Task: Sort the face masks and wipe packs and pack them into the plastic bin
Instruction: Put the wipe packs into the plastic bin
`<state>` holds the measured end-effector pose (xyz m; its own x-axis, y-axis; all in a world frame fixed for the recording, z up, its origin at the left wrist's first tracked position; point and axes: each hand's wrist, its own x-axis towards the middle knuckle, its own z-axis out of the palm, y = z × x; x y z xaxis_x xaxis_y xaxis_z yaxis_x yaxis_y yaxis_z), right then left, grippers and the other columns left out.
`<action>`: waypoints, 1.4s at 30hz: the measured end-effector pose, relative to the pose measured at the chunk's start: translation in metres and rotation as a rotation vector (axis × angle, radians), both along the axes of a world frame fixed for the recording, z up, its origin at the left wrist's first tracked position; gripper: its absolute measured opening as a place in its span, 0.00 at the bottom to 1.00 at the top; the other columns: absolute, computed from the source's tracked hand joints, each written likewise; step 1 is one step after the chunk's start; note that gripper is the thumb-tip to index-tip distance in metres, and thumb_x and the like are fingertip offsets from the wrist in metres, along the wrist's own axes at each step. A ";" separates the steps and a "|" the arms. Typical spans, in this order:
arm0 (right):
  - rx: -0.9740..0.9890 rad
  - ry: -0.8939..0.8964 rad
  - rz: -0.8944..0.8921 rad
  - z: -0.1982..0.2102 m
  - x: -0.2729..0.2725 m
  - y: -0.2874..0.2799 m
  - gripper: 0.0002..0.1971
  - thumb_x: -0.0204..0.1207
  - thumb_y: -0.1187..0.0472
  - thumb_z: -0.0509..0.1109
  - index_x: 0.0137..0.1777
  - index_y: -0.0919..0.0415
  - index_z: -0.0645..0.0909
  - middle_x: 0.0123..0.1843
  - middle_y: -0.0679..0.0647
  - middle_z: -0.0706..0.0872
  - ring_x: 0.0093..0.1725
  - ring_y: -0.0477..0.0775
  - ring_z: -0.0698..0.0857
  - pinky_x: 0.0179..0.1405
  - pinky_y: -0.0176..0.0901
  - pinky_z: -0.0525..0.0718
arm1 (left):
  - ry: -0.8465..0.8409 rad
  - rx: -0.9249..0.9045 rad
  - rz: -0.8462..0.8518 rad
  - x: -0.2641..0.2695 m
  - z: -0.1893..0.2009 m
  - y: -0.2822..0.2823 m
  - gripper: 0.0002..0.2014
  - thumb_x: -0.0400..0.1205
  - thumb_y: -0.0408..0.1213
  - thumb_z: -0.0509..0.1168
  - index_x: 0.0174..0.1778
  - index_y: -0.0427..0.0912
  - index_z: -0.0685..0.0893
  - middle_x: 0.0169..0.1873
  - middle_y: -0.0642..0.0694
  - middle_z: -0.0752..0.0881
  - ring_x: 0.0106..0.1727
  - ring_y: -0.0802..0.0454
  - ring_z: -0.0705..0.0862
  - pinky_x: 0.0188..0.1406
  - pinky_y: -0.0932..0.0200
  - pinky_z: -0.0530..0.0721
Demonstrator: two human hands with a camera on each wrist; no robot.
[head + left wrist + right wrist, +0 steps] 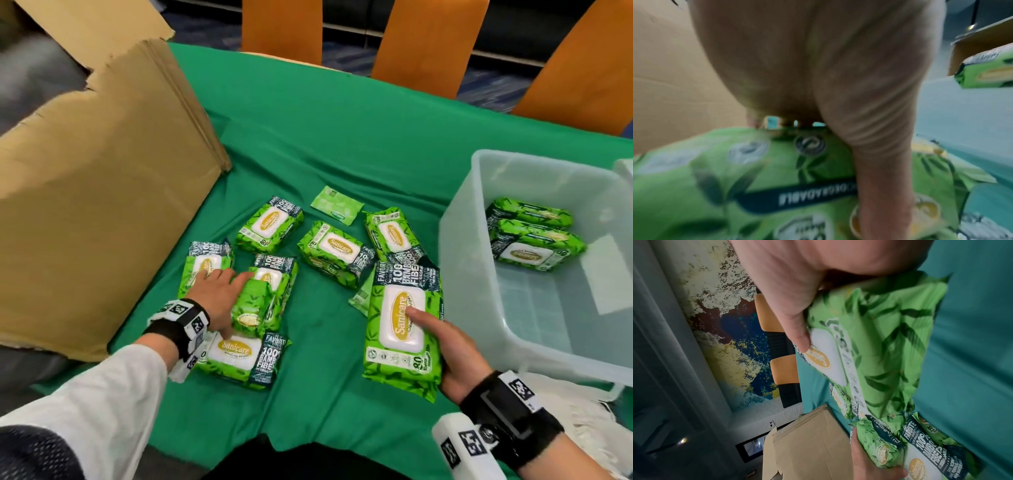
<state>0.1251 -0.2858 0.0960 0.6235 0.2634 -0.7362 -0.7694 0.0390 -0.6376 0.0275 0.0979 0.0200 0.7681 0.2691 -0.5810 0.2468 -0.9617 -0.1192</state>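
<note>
Several green wipe packs lie on the green cloth. My left hand grips one wipe pack tipped up on its edge, thumb on the near side, fingers over the far side. In the left wrist view, the left hand's palm covers that pack. My right hand holds a larger wipe pack just above the cloth, thumb on its white lid. The right hand's thumb presses that pack. The clear plastic bin at right holds two wipe packs.
A big cardboard box stands at left, close to the packs. Two thin green sachets lie on the cloth, one at the back and one under the right-hand packs. Orange chairs line the table's far edge.
</note>
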 end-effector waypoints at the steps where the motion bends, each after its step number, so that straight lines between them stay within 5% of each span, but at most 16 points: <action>1: 0.000 0.002 0.002 0.000 -0.001 0.000 0.23 0.72 0.59 0.79 0.66 0.66 0.86 0.60 0.71 0.90 0.60 0.72 0.90 0.67 0.76 0.82 | -0.023 0.013 -0.013 -0.001 -0.001 0.000 0.71 0.57 0.61 0.86 0.88 0.56 0.46 0.82 0.41 0.66 0.84 0.39 0.65 0.86 0.33 0.59; 3: 0.005 0.010 0.005 -0.002 -0.002 -0.001 0.23 0.72 0.59 0.79 0.67 0.66 0.86 0.61 0.71 0.90 0.61 0.72 0.90 0.68 0.76 0.81 | -0.094 -0.024 0.002 0.001 0.003 0.000 0.66 0.57 0.65 0.82 0.87 0.56 0.50 0.77 0.42 0.73 0.77 0.40 0.72 0.81 0.37 0.68; 5: 0.002 0.017 0.008 -0.002 -0.002 -0.002 0.24 0.72 0.59 0.79 0.67 0.66 0.86 0.61 0.71 0.90 0.61 0.72 0.90 0.68 0.76 0.81 | -0.183 -0.244 0.145 0.005 0.016 -0.006 0.64 0.57 0.64 0.81 0.87 0.56 0.53 0.72 0.42 0.78 0.68 0.43 0.79 0.71 0.45 0.79; 7: -0.007 0.016 0.009 -0.002 -0.001 -0.002 0.24 0.72 0.59 0.79 0.67 0.66 0.86 0.60 0.71 0.90 0.61 0.72 0.90 0.67 0.76 0.82 | -0.284 -0.668 0.409 0.009 0.028 -0.019 0.63 0.60 0.52 0.85 0.88 0.57 0.55 0.71 0.49 0.79 0.67 0.48 0.81 0.68 0.50 0.79; 10: -0.017 0.016 0.012 0.001 0.001 0.000 0.24 0.72 0.60 0.79 0.68 0.66 0.86 0.60 0.71 0.90 0.61 0.72 0.90 0.66 0.76 0.83 | -0.378 -1.393 0.857 0.011 0.040 -0.054 0.61 0.52 0.49 0.91 0.83 0.48 0.71 0.74 0.44 0.82 0.71 0.43 0.83 0.77 0.38 0.74; 13: -0.010 0.023 0.007 0.004 0.004 0.002 0.24 0.73 0.59 0.78 0.68 0.66 0.85 0.61 0.71 0.90 0.61 0.72 0.89 0.65 0.77 0.83 | -0.446 -2.104 1.169 0.018 0.045 -0.111 0.43 0.45 0.43 0.91 0.60 0.38 0.92 0.56 0.34 0.92 0.55 0.38 0.92 0.57 0.38 0.90; 15: -0.012 0.029 -0.010 0.008 0.005 0.001 0.25 0.72 0.58 0.80 0.69 0.64 0.85 0.62 0.70 0.90 0.62 0.73 0.89 0.65 0.78 0.82 | -0.514 -2.320 1.241 0.024 0.053 -0.148 0.41 0.49 0.47 0.90 0.60 0.41 0.93 0.60 0.34 0.91 0.59 0.36 0.91 0.57 0.36 0.90; 19: 0.015 0.019 -0.053 0.025 0.010 -0.010 0.25 0.73 0.58 0.78 0.69 0.64 0.85 0.63 0.70 0.89 0.63 0.72 0.89 0.67 0.78 0.81 | -0.558 -2.375 1.301 0.037 0.059 -0.175 0.44 0.52 0.63 0.88 0.64 0.45 0.92 0.67 0.35 0.87 0.65 0.34 0.88 0.55 0.33 0.89; 22: 0.046 0.018 -0.039 0.049 0.022 -0.027 0.19 0.77 0.57 0.73 0.65 0.65 0.88 0.62 0.70 0.90 0.59 0.71 0.91 0.60 0.75 0.86 | -0.613 -2.304 1.403 0.042 0.058 -0.176 0.35 0.63 0.65 0.80 0.61 0.45 0.94 0.66 0.35 0.88 0.61 0.35 0.90 0.48 0.34 0.91; 24: 0.062 0.001 -0.042 0.072 0.036 -0.043 0.16 0.77 0.57 0.72 0.58 0.65 0.92 0.60 0.69 0.90 0.54 0.69 0.93 0.52 0.73 0.89 | -0.596 -2.301 1.478 0.045 0.059 -0.174 0.29 0.75 0.62 0.67 0.59 0.43 0.94 0.63 0.34 0.89 0.57 0.35 0.92 0.45 0.35 0.92; 26: 0.044 -0.050 -0.067 0.095 0.058 -0.059 0.14 0.78 0.56 0.70 0.53 0.64 0.94 0.58 0.68 0.92 0.50 0.66 0.94 0.48 0.71 0.91 | -0.542 -2.291 1.498 0.046 0.060 -0.172 0.28 0.78 0.58 0.64 0.61 0.40 0.93 0.61 0.33 0.90 0.55 0.34 0.92 0.45 0.34 0.92; 29: -0.024 -0.173 -0.141 0.124 0.111 -0.091 0.14 0.79 0.57 0.70 0.60 0.62 0.90 0.58 0.65 0.92 0.50 0.64 0.94 0.45 0.69 0.92 | -0.495 -2.208 1.498 0.054 0.059 -0.172 0.19 0.84 0.48 0.63 0.53 0.39 0.95 0.54 0.33 0.92 0.47 0.36 0.94 0.40 0.36 0.93; 33: -0.175 -0.366 -0.125 0.131 0.200 -0.130 0.19 0.79 0.61 0.72 0.70 0.60 0.84 0.59 0.63 0.92 0.51 0.60 0.94 0.44 0.61 0.93 | -0.496 -2.123 1.534 0.067 0.061 -0.173 0.21 0.87 0.45 0.60 0.44 0.42 0.97 0.49 0.35 0.94 0.43 0.39 0.94 0.39 0.35 0.92; 37: -0.712 -0.695 0.195 0.094 0.269 -0.158 0.29 0.68 0.66 0.85 0.69 0.57 0.82 0.60 0.56 0.91 0.56 0.60 0.91 0.62 0.57 0.88 | -0.503 -2.033 1.557 0.079 0.058 -0.174 0.18 0.86 0.44 0.61 0.46 0.41 0.96 0.46 0.35 0.94 0.39 0.39 0.94 0.35 0.35 0.92; 39: -1.088 -0.810 0.541 0.062 0.291 -0.165 0.34 0.66 0.53 0.88 0.72 0.55 0.80 0.62 0.58 0.88 0.60 0.61 0.87 0.61 0.48 0.81 | -0.497 -1.985 1.562 0.084 0.057 -0.174 0.17 0.82 0.44 0.64 0.42 0.41 0.96 0.46 0.34 0.94 0.38 0.38 0.94 0.37 0.34 0.91; 42: -1.253 -0.827 0.895 0.004 0.309 -0.172 0.43 0.65 0.40 0.85 0.79 0.56 0.77 0.69 0.65 0.80 0.68 0.68 0.81 0.68 0.52 0.78 | -0.484 -1.875 1.561 0.087 0.058 -0.177 0.15 0.76 0.44 0.67 0.50 0.39 0.94 0.46 0.32 0.93 0.37 0.37 0.93 0.46 0.36 0.91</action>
<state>0.4339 -0.4575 0.0998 0.9000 0.2762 -0.3371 0.2385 -0.9596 -0.1492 0.1149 -0.0794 0.0782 0.7034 0.1611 -0.6923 0.2848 0.8285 0.4821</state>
